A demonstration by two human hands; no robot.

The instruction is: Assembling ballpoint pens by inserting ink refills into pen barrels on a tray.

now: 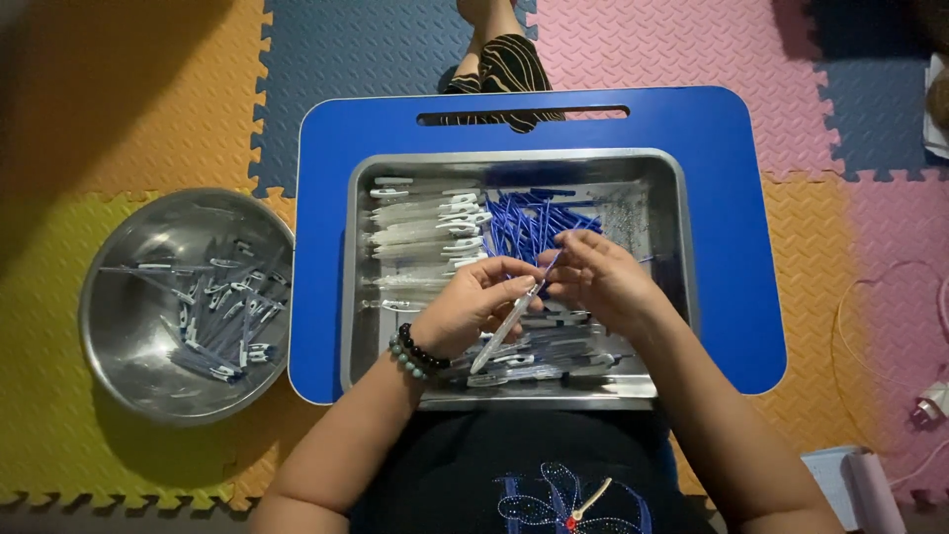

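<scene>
Over a steel tray (664, 188), my left hand (465, 307) grips a clear pen barrel (506, 331) that slants down toward me. My right hand (598, 277) pinches a thin blue refill (551, 263) at the barrel's upper end. Inside the tray lie a stack of clear white barrels (420, 232) at the left, a heap of blue refills (529, 218) in the middle, and assembled pens (554, 361) near the front edge. A beaded bracelet (415, 353) circles my left wrist.
The tray rests on a blue lap table (732, 247) across my legs. A round steel bowl (129, 326) holding several assembled pens sits on the foam floor mat at the left. White cables and a plug (929, 400) lie at the right. Another person's foot (499, 54) shows at the top.
</scene>
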